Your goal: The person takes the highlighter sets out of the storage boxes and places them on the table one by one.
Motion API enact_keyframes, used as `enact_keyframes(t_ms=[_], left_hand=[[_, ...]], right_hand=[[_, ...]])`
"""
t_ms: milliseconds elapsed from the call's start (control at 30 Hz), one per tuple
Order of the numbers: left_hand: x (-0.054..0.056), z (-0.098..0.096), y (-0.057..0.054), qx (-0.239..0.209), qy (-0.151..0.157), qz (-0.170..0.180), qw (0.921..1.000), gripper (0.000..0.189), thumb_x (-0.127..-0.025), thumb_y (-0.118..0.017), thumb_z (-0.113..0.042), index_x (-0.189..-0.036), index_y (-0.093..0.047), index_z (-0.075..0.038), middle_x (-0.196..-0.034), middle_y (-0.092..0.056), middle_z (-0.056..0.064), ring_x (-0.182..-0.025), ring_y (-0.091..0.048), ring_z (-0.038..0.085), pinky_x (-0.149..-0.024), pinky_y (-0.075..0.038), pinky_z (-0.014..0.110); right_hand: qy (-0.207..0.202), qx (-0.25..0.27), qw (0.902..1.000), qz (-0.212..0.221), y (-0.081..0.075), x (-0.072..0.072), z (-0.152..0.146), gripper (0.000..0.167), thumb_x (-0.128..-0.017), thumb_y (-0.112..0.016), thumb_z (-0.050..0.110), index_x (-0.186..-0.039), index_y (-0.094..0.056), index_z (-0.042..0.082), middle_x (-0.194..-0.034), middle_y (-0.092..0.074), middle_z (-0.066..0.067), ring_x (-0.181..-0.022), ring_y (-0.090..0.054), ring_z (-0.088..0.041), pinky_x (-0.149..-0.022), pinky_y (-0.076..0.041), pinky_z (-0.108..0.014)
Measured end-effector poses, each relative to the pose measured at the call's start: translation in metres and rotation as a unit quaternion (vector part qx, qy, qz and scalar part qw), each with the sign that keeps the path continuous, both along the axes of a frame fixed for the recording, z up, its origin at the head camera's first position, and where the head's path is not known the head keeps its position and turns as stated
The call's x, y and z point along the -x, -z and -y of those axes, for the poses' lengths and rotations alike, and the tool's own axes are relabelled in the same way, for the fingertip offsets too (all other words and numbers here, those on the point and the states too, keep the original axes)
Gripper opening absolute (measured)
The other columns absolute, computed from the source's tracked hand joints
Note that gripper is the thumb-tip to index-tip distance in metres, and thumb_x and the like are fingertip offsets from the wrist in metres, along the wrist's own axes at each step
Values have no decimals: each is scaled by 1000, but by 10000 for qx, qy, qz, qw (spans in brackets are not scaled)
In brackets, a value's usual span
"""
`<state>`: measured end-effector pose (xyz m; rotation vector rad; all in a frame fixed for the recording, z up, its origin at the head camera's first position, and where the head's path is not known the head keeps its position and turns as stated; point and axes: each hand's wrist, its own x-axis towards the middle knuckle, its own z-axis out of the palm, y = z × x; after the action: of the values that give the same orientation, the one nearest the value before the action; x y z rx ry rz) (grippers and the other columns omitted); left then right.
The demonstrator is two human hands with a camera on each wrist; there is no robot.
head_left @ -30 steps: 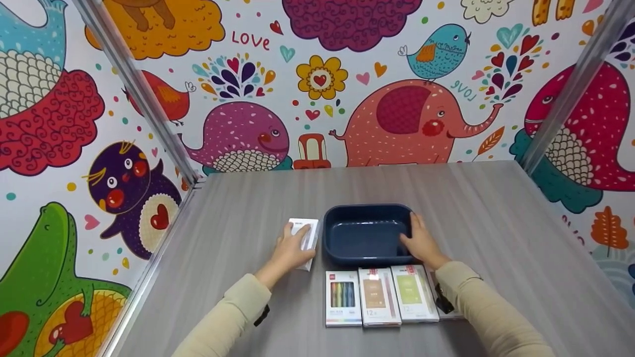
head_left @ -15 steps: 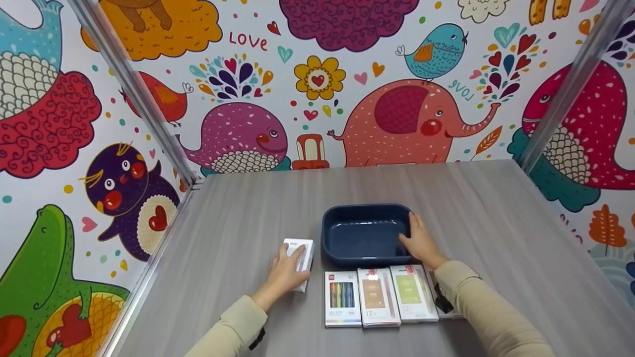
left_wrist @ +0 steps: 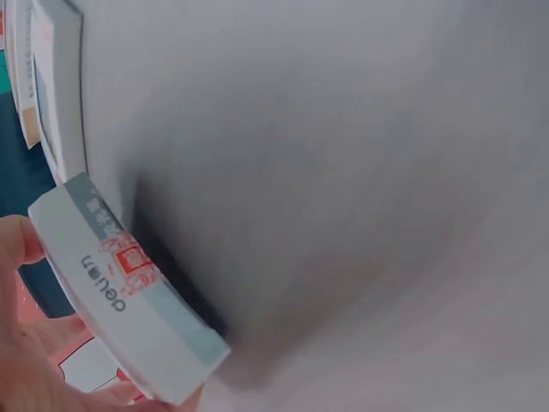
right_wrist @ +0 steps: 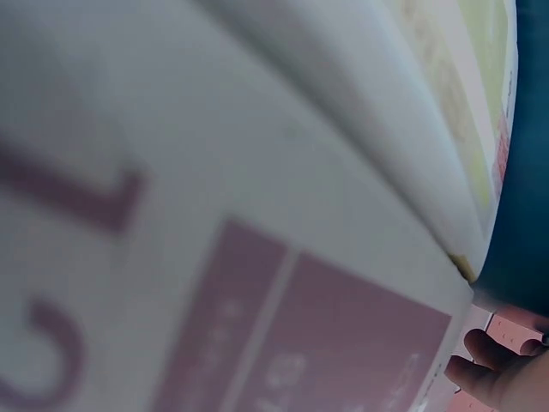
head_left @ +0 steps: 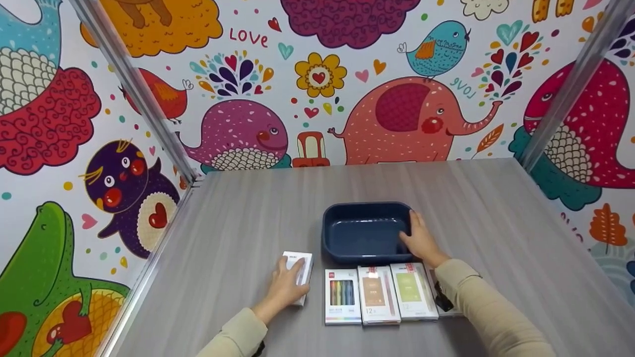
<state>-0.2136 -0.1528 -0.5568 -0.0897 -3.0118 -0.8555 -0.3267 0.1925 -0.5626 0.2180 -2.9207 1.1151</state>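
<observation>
My left hand grips a slim white box by its sides, to the left of a row of packs. In the left wrist view the end of this white box shows a "deli" mark and a red print; whether it touches the table I cannot tell. My right hand holds the right wall of a dark blue rectangular dish, thumb inside the rim and fingers outside. The dish has nothing in it. In the right wrist view the fingertips of that hand show beside the dish.
Before the dish lie a pack of coloured pens, a brown-labelled pack and a green-labelled pack. A mauve-labelled pack lies partly under my right wrist. The grey table meets patterned walls.
My left hand has brought the white box nearer to me, from beside the dish to the left of the pen pack. The right hand and the dish stay put.
</observation>
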Motion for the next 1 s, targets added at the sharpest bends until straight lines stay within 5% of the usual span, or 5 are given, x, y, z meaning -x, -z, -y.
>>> enact_keyframes(t_ms=[500,767,1000], left_hand=[[-12,-8,3,750,110,-16,9971,68,-61,-75,-24,-124,-56,-11,-132,-34,29,-96,-50,45,-72,-44,53],[-18,-17,-2,791,81,560,9953,73,-63,-74,-29,-130,-51,-13,-137,-26,31,-103,-47,47,-74,-44,54],[-24,-21,-8,519,358,1012,9929,77,-68,-73,-34,-135,-45,-8,-139,-18,37,-110,-40,56,-84,-41,57]], right_hand=[[60,97,9999,-13,0,-1,0,73,-88,-52,14,-142,-9,-11,-146,-10,-32,-130,-21,-47,-106,-20,-53],[50,100,9999,-50,1,0,-1,72,-88,-52,12,-141,-9,-12,-146,-10,-32,-131,-20,-47,-107,-17,-51],[41,65,9999,-80,1,1,0,72,-88,-52,13,-141,-10,-12,-145,-12,-32,-129,-23,-47,-106,-20,-52]])
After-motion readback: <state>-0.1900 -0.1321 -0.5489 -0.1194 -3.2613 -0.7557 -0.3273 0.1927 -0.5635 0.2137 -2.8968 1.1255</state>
